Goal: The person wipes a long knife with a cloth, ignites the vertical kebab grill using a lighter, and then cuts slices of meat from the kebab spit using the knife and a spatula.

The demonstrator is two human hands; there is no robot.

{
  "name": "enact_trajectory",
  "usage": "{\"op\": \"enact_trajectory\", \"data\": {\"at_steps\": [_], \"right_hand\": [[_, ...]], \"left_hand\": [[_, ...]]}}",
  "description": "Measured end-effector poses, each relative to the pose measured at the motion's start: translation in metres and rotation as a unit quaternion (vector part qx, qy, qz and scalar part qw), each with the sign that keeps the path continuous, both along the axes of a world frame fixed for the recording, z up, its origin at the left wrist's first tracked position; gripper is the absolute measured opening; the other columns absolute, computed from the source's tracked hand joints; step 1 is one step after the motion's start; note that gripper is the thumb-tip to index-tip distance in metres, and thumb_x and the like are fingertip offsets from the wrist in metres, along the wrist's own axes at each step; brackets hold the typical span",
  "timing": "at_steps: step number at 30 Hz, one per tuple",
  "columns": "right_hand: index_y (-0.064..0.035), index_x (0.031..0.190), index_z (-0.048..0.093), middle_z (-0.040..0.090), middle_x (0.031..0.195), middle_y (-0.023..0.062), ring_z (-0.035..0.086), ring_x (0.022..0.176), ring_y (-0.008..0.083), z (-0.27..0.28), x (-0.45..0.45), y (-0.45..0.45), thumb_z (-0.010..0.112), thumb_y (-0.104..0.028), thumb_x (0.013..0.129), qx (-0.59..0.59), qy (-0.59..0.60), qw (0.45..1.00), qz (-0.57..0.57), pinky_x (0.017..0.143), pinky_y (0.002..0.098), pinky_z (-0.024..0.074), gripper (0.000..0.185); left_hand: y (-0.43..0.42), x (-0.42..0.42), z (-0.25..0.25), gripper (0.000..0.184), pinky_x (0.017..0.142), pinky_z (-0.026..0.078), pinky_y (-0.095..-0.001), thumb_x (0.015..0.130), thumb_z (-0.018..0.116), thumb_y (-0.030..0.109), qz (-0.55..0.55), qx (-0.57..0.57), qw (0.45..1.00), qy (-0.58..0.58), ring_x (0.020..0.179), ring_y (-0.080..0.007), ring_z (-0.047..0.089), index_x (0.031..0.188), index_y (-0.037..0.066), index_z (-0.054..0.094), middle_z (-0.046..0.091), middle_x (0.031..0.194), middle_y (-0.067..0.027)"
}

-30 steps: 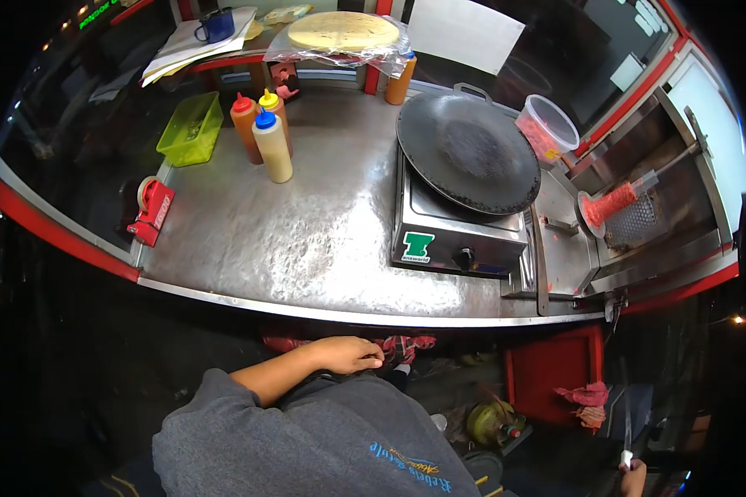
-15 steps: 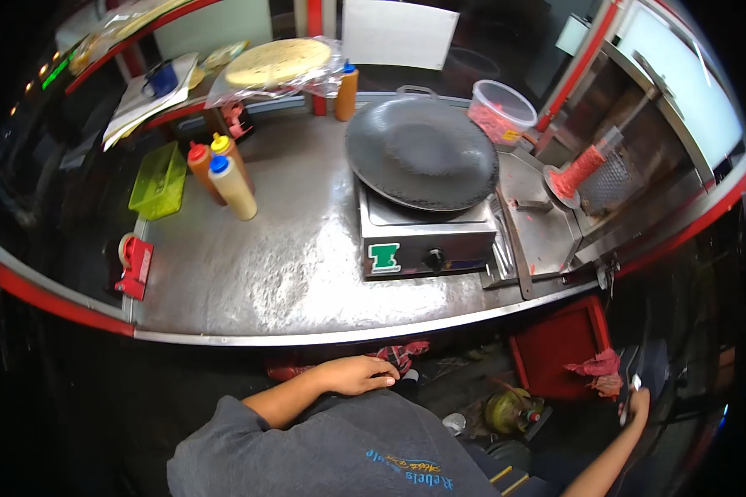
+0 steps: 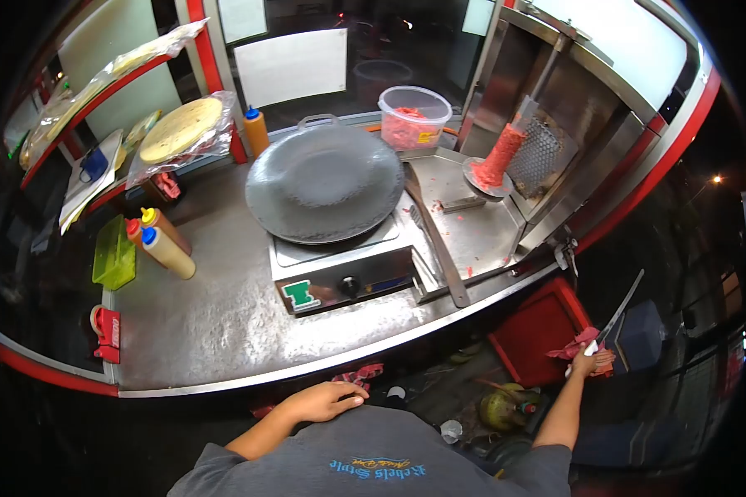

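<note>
My right hand (image 3: 584,363) grips the white handle of a long knife (image 3: 624,306), whose blade points up and away over the floor at the right. Close by that hand is a pinkish-red cloth (image 3: 574,345), beside a red bin (image 3: 532,331); whether the hand touches the cloth is not clear. My left hand (image 3: 325,401) lies against the front of my grey shirt, fingers loosely extended and holding nothing. On the counter, raw red meat (image 3: 501,156) is stacked around an upright spit in front of a metal grill.
A domed black griddle (image 3: 327,178) covers the burner (image 3: 348,282). A long flat metal tool (image 3: 439,248) lies beside it. Also there are a plastic tub of meat (image 3: 414,120), squeeze bottles (image 3: 170,253), flatbreads (image 3: 181,131), a green basket (image 3: 114,255) and a gas cylinder (image 3: 503,407) below.
My view has turned right, so the counter things sit further left. My right hand has risen with the knife, whose blade now shows clearly. My left hand stays at my shirt.
</note>
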State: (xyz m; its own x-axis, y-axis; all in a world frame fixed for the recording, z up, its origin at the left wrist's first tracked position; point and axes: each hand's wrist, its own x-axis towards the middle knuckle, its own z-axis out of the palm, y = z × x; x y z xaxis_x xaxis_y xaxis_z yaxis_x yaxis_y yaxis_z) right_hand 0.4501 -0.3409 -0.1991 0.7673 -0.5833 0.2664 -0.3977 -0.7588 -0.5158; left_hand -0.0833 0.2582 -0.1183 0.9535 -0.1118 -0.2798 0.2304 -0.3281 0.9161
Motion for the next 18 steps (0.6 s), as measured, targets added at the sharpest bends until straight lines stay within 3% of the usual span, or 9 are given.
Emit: {"op": "enact_trajectory", "data": {"at_steps": [1, 4, 5, 7, 8, 9, 10, 11, 18], "right_hand": [[0.0079, 0.125, 0.067, 0.075, 0.104, 0.0296, 0.075, 0.065, 0.0403, -0.001, -0.005, 0.010, 0.082, -0.042, 0.092, 0.032, -0.011, 0.999, 0.005, 0.049, 0.0450, 0.0611, 0.062], [0.0020, 0.135, 0.067, 0.078, 0.113, 0.0196, 0.076, 0.101, 0.0382, -0.011, -0.017, 0.018, 0.092, -0.030, 0.080, 0.064, -0.066, 0.995, 0.031, 0.091, 0.0479, 0.0601, 0.068], [0.0020, 0.134, 0.068, 0.078, 0.115, 0.0200, 0.076, 0.101, 0.0375, -0.020, -0.011, 0.022, 0.095, -0.028, 0.073, 0.186, -0.092, 0.978, 0.006, 0.092, 0.0483, 0.0590, 0.073], [0.0022, 0.119, 0.073, 0.078, 0.114, 0.0212, 0.076, 0.100, 0.0383, -0.021, -0.016, 0.031, 0.095, -0.024, 0.069, 0.097, -0.138, 0.986, -0.008, 0.088, 0.0491, 0.0597, 0.061], [0.0013, 0.109, 0.074, 0.079, 0.101, 0.0212, 0.076, 0.088, 0.0383, -0.066, 0.012, -0.001, 0.093, -0.028, 0.068, 0.045, -0.235, 0.971, 0.027, 0.082, 0.0482, 0.0603, 0.054], [0.0037, 0.121, 0.070, 0.075, 0.113, 0.0259, 0.073, 0.103, 0.0427, -0.053, 0.001, 0.003, 0.089, -0.026, 0.071, 0.057, -0.143, 0.988, 0.003, 0.092, 0.0493, 0.0588, 0.061], [0.0049, 0.134, 0.063, 0.065, 0.134, 0.0308, 0.066, 0.122, 0.0448, -0.062, -0.003, 0.000, 0.087, -0.026, 0.077, -0.082, -0.137, 0.987, -0.021, 0.104, 0.0510, 0.0539, 0.069], [0.0034, 0.142, 0.057, 0.054, 0.147, 0.0333, 0.058, 0.132, 0.0469, -0.049, -0.015, 0.007, 0.085, -0.029, 0.083, -0.007, -0.089, 0.995, -0.037, 0.112, 0.0519, 0.0485, 0.073], [0.0025, 0.129, 0.063, 0.069, 0.123, 0.0293, 0.066, 0.117, 0.0490, -0.023, -0.029, 0.011, 0.082, -0.032, 0.089, 0.005, -0.103, 0.994, -0.025, 0.101, 0.0544, 0.0523, 0.056]], "left_hand": [[-0.002, 0.005, 0.004, 0.041, 0.105, 0.052, -0.0420, 0.114, 0.053, 0.037, -0.001, 0.007, 1.000, 0.005, 0.121, -0.0341, 0.069, 0.135, 0.006, 0.068, 0.073, 0.128, -0.0172], [-0.007, 0.018, 0.007, 0.039, 0.105, 0.053, -0.0408, 0.112, 0.057, 0.036, 0.033, 0.030, 0.999, -0.011, 0.121, -0.0338, 0.069, 0.133, 0.006, 0.070, 0.073, 0.128, -0.0164], [-0.008, 0.027, 0.007, 0.039, 0.105, 0.053, -0.0406, 0.112, 0.057, 0.036, 0.027, 0.030, 0.999, -0.014, 0.121, -0.0337, 0.069, 0.133, 0.005, 0.070, 0.073, 0.128, -0.0163], [-0.016, 0.043, 0.024, 0.034, 0.103, 0.054, -0.0389, 0.110, 0.062, 0.029, 0.053, 0.034, 0.997, 0.040, 0.118, -0.0306, 0.070, 0.132, 0.005, 0.071, 0.074, 0.126, -0.0163], [-0.019, 0.048, 0.020, 0.032, 0.101, 0.054, -0.0380, 0.110, 0.063, 0.027, 0.062, 0.005, 0.996, 0.057, 0.116, -0.0281, 0.071, 0.131, 0.004, 0.071, 0.074, 0.125, -0.0154], [-0.022, 0.053, 0.016, 0.031, 0.099, 0.054, -0.0370, 0.109, 0.063, 0.024, 0.082, -0.020, 0.994, 0.073, 0.114, -0.0256, 0.071, 0.131, 0.004, 0.071, 0.075, 0.125, -0.0146], [-0.029, 0.060, 0.028, 0.029, 0.097, 0.055, -0.0355, 0.110, 0.063, 0.022, 0.081, -0.030, 0.992, 0.089, 0.111, -0.0217, 0.071, 0.129, 0.003, 0.072, 0.075, 0.124, -0.0131], [-0.029, 0.063, 0.019, 0.029, 0.095, 0.055, -0.0356, 0.110, 0.063, 0.022, 0.061, -0.010, 0.997, 0.055, 0.110, -0.0213, 0.071, 0.129, 0.002, 0.072, 0.075, 0.124, -0.0127], [-0.034, 0.087, 0.011, 0.028, 0.089, 0.055, -0.0336, 0.108, 0.065, 0.021, 0.012, 0.009, 0.998, 0.065, 0.101, -0.0200, 0.070, 0.128, 0.002, 0.072, 0.076, 0.118, -0.0131]]}}
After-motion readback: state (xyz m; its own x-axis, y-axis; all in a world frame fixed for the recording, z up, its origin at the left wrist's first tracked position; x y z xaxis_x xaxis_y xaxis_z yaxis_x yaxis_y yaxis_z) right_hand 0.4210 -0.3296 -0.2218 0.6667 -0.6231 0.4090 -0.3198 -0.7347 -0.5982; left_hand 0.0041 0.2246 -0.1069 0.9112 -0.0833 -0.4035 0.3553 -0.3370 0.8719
